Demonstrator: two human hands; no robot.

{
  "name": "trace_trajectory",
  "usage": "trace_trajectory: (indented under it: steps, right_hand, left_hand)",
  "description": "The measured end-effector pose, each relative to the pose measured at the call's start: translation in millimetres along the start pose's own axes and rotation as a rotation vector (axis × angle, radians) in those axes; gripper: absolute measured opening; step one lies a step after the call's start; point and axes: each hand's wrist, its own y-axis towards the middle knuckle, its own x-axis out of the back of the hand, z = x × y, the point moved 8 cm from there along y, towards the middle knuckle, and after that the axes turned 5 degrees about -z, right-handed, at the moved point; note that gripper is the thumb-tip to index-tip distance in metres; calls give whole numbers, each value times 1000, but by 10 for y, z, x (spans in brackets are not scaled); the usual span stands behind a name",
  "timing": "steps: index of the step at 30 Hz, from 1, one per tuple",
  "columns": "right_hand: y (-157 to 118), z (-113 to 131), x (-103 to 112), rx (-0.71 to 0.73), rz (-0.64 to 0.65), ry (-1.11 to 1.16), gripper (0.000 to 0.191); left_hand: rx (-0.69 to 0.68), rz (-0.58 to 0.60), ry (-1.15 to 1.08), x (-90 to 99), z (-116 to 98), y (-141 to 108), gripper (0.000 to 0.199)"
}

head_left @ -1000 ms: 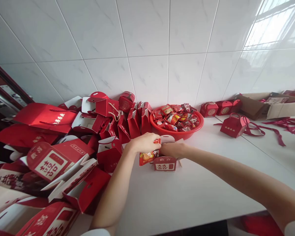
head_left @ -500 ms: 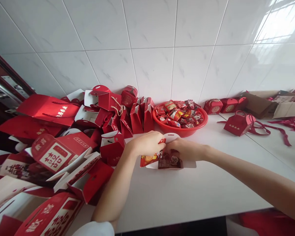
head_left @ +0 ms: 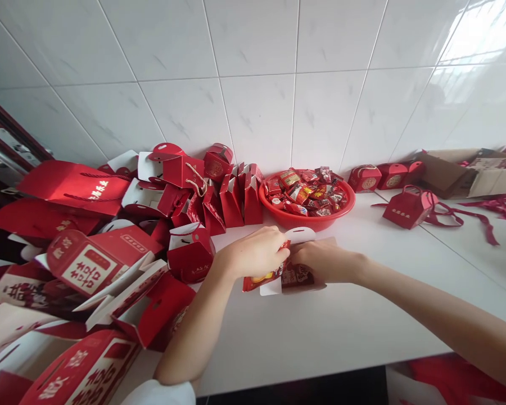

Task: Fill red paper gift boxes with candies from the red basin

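Placement of small wrapped packets inside the open box seems to be the step in hand. The right hand reaches into the box; its fingertips are hidden, so I cannot tell whether they grasp anything. The left hand grips a shiny red packet beside the box's left side. The next move appears to call for freeing the opening and lowering that packet in. The box sits on the white bench, just in front of the red basin. Its slotted back flap stands up, pale inside; a white side flap splays outward, and dark red wrappers show within. The gripped packet carries a yellow-orange picture, partly covered.
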Motion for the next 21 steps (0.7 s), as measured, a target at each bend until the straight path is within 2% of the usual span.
trace_trajectory:
  steps: [4, 7, 9, 11, 14, 16, 18, 21]
  right_hand:
    - [14, -15, 12, -50, 87, -19, 23]
    - [15, -23, 79, -38, 33, 82, 21]
    - [-5, -59, 165, -34, -77, 251, 15]
    - [-51, -102, 264, -20, -211, 517, 14]
    - [-119, -148, 341, 0, -338, 1004, 33]
    - [-140, -195, 367, -19, -431, 1237, 44]
    - [-161, -291, 391, -85, -574, 1327, 48]
    - [-207, -456, 398, -203, -761, 1312, 48]
  left_hand:
    - [21, -1, -8, -4, 58, 23, 31]
    - [32, 12, 22, 17, 66, 40, 33]
    - [28, -9, 37, 70, 49, 58, 32]
    - [-11, -114, 10, 182, -6, 81, 31]
    - [-134, -352, -157, 369, -135, 94, 29]
    - [-229, -451, -302, 414, -216, 99, 29]
    - [-295, -489, -413, 400, -276, 118, 29]
    - [-319, -485, -469, 341, -314, 158, 31]
